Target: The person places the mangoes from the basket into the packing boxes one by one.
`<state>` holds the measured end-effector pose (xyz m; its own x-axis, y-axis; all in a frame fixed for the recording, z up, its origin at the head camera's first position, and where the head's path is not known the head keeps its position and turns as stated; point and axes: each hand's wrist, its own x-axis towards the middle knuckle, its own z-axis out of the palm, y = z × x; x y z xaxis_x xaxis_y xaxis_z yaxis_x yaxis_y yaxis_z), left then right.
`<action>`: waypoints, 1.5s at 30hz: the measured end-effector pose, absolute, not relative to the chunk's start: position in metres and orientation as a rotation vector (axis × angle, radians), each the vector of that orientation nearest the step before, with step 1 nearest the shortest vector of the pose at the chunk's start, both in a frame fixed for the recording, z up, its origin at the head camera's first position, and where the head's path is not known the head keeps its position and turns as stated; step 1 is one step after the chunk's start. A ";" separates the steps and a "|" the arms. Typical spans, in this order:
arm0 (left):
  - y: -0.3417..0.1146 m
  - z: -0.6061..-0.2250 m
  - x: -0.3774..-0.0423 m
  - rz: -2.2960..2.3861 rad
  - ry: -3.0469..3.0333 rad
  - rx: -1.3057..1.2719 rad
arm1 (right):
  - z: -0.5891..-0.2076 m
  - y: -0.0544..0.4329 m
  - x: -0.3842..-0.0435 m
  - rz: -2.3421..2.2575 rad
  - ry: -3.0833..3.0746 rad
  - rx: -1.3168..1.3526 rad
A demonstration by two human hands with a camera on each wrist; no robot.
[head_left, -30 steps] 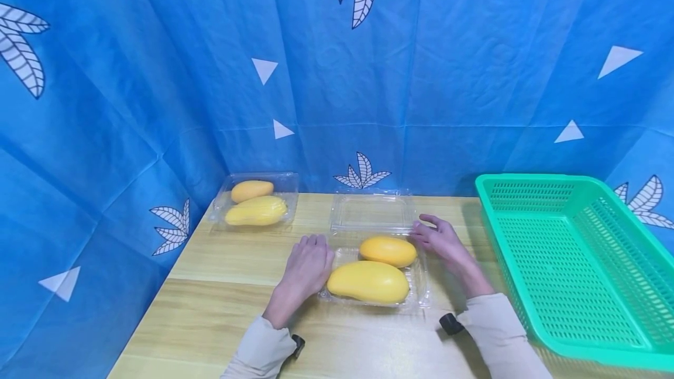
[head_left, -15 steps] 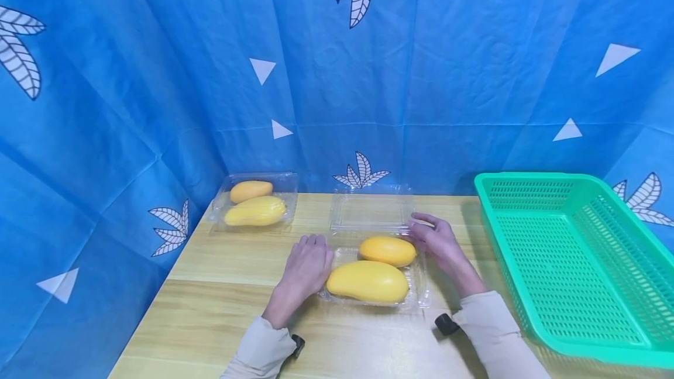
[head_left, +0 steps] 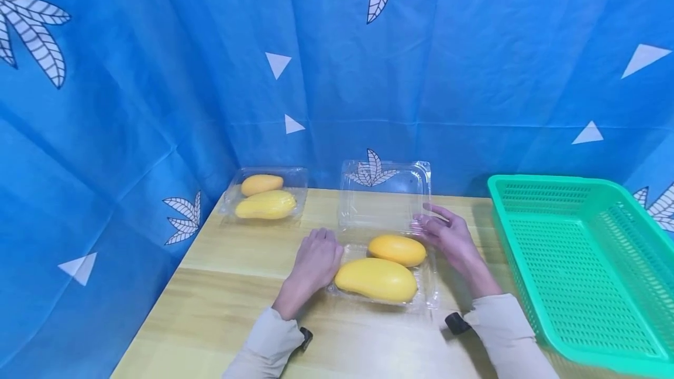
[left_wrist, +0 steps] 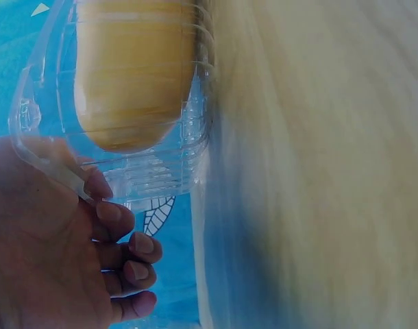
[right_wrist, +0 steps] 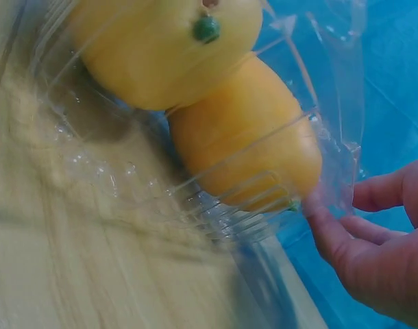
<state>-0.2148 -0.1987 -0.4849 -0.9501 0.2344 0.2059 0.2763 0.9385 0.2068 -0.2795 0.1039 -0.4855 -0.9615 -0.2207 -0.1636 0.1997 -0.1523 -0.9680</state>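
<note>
A clear plastic clamshell box [head_left: 434, 294] stands on the table with two yellow mangoes in it: a larger one [head_left: 376, 279] in front, a smaller orange-yellow one [head_left: 397, 250] behind. Its lid [head_left: 384, 209] is tilted up at the far side, against the curtain. At the box's left side, my left hand [head_left: 316, 259] pinches the rim [left_wrist: 51, 168] between thumb and forefinger, the other fingers curled. My right hand [head_left: 455, 241] grips the lid's right edge near the hinge, with thumb and fingers on either side of the plastic [right_wrist: 346, 178].
Another clear box [head_left: 302, 192] holding two yellow mangoes is at the table's back left. A green perforated basket [head_left: 553, 180] stands on the right, beside my right forearm. A blue patterned curtain [head_left: 363, 92] hangs along the back and left sides.
The lid has swung up from lying low at the back to a steeper tilt, my right hand moving with it. My left hand stays at the box's rim. The head view has shifted slightly.
</note>
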 end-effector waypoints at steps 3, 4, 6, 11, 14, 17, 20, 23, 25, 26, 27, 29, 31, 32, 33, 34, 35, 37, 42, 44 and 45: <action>-0.198 -0.483 -0.219 -0.351 -2.918 -0.378 | -0.485 0.104 -0.281 -2.233 1.843 -0.070; -0.198 -0.482 -0.220 -0.359 -2.923 -0.370 | -0.485 0.104 -0.282 -2.244 1.844 -0.074; -0.198 -0.483 -0.222 -0.372 -2.929 -0.358 | -0.485 0.104 -0.282 -2.251 1.853 -0.080; -0.197 -0.484 -0.223 -0.406 -2.942 -0.349 | -0.486 0.105 -0.283 -2.259 1.860 -0.096; -0.195 -0.485 -0.226 -0.407 -2.940 -0.348 | -0.485 0.107 -0.283 -2.264 1.879 -0.116; -0.194 -0.485 -0.229 -0.403 -2.916 -0.358 | -0.483 0.108 -0.283 -2.262 1.917 -0.139; -0.193 -0.485 -0.232 -0.407 -2.890 -0.363 | -0.481 0.109 -0.282 -2.262 1.943 -0.157; -0.192 -0.485 -0.234 -0.423 -2.880 -0.359 | -0.478 0.110 -0.282 -2.276 1.936 -0.184; -0.191 -0.485 -0.236 -0.442 -2.886 -0.349 | -0.475 0.109 -0.282 -2.279 1.945 -0.190; -0.191 -0.485 -0.236 -0.451 -2.893 -0.338 | -0.474 0.109 -0.281 -2.275 1.959 -0.194; -0.190 -0.485 -0.237 -0.460 -2.903 -0.321 | -0.473 0.109 -0.281 -2.269 1.975 -0.200; -0.190 -0.485 -0.238 -0.492 -2.933 -0.274 | -0.470 0.108 -0.280 -2.244 2.024 -0.211; -0.189 -0.485 -0.239 -0.527 -2.964 -0.213 | -0.467 0.108 -0.278 -2.203 2.084 -0.234; -0.188 -0.485 -0.239 -0.550 -2.979 -0.182 | -0.466 0.109 -0.277 -2.182 2.111 -0.249; -0.188 -0.485 -0.239 -0.577 -2.992 -0.158 | -0.465 0.109 -0.276 -2.162 2.136 -0.255; -0.188 -0.486 -0.239 -0.611 -2.999 -0.137 | -0.465 0.110 -0.275 -2.143 2.162 -0.257; -0.188 -0.486 -0.239 -0.639 -3.002 -0.120 | -0.464 0.110 -0.274 -2.119 2.192 -0.257; -0.188 -0.487 -0.238 -0.688 -3.002 -0.106 | -0.463 0.111 -0.272 -2.076 2.243 -0.254; -0.190 -0.489 -0.238 -0.738 -2.971 -0.133 | -0.463 0.113 -0.267 -2.000 2.310 -0.288; -0.192 -0.489 -0.238 -0.776 -2.956 -0.143 | -0.464 0.114 -0.265 -1.999 2.300 -0.335; -0.193 -0.490 -0.237 -0.818 -2.947 -0.144 | -0.464 0.114 -0.264 -2.000 2.296 -0.363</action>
<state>-0.2374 -0.1931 -0.4896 -0.9924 0.0695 0.1015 0.1119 0.8530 0.5097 -0.2638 0.1140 -0.4638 -0.9693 -0.2257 0.0978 -0.1278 0.1224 -0.9842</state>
